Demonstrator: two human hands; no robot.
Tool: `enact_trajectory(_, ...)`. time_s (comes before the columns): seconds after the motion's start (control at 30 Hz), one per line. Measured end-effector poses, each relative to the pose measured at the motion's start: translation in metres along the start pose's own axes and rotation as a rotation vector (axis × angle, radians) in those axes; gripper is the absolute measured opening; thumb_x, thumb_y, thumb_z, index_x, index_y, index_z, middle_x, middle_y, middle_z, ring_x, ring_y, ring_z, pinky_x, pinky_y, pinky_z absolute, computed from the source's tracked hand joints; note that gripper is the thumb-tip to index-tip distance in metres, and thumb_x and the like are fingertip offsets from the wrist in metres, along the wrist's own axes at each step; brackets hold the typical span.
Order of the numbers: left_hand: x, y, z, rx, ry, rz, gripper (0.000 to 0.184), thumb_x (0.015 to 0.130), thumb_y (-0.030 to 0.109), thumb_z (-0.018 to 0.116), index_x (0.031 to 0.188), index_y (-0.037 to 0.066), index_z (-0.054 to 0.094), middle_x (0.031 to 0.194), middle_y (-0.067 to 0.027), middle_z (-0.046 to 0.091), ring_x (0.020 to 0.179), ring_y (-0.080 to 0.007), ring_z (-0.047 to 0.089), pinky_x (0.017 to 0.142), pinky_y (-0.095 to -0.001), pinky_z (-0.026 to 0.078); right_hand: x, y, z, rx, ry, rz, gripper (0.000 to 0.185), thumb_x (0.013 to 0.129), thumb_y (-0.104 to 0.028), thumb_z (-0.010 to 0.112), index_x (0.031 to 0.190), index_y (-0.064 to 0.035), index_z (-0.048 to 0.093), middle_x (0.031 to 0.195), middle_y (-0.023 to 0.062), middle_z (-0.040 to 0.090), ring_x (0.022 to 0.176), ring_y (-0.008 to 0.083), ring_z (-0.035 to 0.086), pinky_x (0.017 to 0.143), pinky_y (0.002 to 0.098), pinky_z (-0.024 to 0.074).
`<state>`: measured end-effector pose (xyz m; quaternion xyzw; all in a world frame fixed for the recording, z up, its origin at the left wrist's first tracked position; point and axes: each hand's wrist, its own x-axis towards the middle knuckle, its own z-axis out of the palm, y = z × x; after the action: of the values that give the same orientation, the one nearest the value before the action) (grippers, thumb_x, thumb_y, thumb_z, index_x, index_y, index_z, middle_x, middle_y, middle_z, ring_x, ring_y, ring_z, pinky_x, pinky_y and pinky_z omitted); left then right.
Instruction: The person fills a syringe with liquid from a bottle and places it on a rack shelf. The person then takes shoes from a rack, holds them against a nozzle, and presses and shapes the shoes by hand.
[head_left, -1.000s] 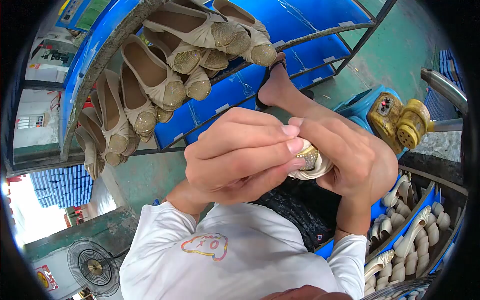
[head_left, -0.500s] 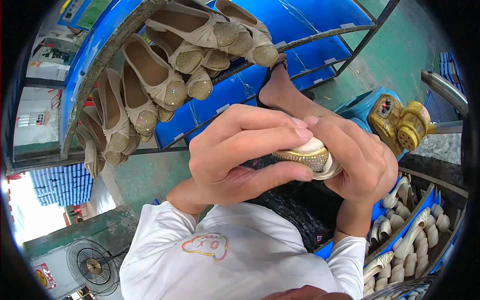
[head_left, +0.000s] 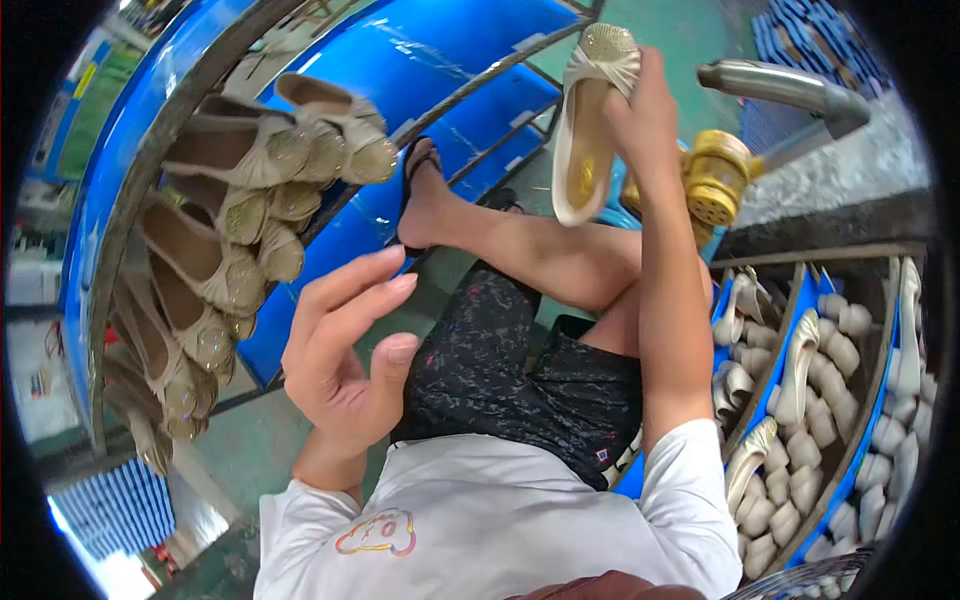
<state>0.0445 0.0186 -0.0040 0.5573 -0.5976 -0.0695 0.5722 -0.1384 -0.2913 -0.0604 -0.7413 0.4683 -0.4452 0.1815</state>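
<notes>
My right hand is raised at the upper right, its fingers wrapped round the side of a cream flat shoe. The shoe hangs with its glittery toe up and its heel down, the insole facing me. My left hand is in the air in front of my left side, fingers apart, with nothing in it. Left of it, several cream shoes with glittery toes lie piled on a blue rack shelf.
Beyond the held shoe stands a yellow machine part beside a metal pipe. Blue-lined racks with cream shoes are at the right. My bent leg crosses below. Blue shelves stand ahead.
My hands have parted. My right hand has carried the shoe up and away, and the whole shoe now shows. My left hand has let go and opened. The view has turned to the right.
</notes>
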Motion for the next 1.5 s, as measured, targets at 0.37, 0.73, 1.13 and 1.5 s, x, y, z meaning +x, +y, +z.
enact_trajectory(0.37,-0.010,-0.011,-0.002,0.049,-0.125,-0.168,0.024,0.103,0.018,0.067,0.110,-0.003,0.076,0.109,-0.0185,0.076,0.104,-0.0274,0.071,0.095,-0.0367,0.054,0.030,0.109,0.007,-0.174,0.279,0.397,0.058,0.083,-0.005,0.058,0.140,-0.0007,0.047,0.118,0.0357,0.068,0.114,0.0545,0.063,0.101,0.0561,0.0483)
enact_trajectory(0.73,-0.014,-0.023,0.004,0.021,-0.140,-0.207,0.024,0.104,0.018,0.066,0.107,-0.003,0.076,0.106,-0.0186,0.076,0.101,-0.0271,0.072,0.092,-0.0362,0.055,0.020,0.102,0.014,-0.126,0.352,0.402,0.061,0.082,-0.004,0.055,0.142,-0.0021,0.047,0.119,0.0328,0.069,0.114,0.0529,0.064,0.101,0.0553,0.0491)
enact_trajectory(1.13,0.000,-0.019,-0.002,0.044,-0.125,-0.088,0.020,0.096,0.006,0.071,0.114,-0.002,0.075,0.114,-0.0189,0.076,0.105,-0.0304,0.073,0.093,-0.0370,0.056,-0.010,0.032,0.005,0.195,0.012,-0.088,0.057,0.081,0.001,0.050,0.137,-0.0083,0.059,0.113,0.0242,0.073,0.110,0.0438,0.071,0.095,0.0452,0.0546)
enact_trajectory(1.5,0.014,-0.004,-0.014,0.033,-0.013,0.136,0.060,0.078,0.037,0.093,0.120,-0.001,0.072,0.118,-0.0172,0.072,0.108,-0.0276,0.070,0.092,-0.0365,0.057,-0.111,-0.132,-0.024,0.474,-0.319,-0.705,0.051,0.064,-0.004,0.082,0.115,-0.0038,0.072,0.093,0.0116,0.073,0.079,0.0296,0.074,0.065,0.0369,0.0586)
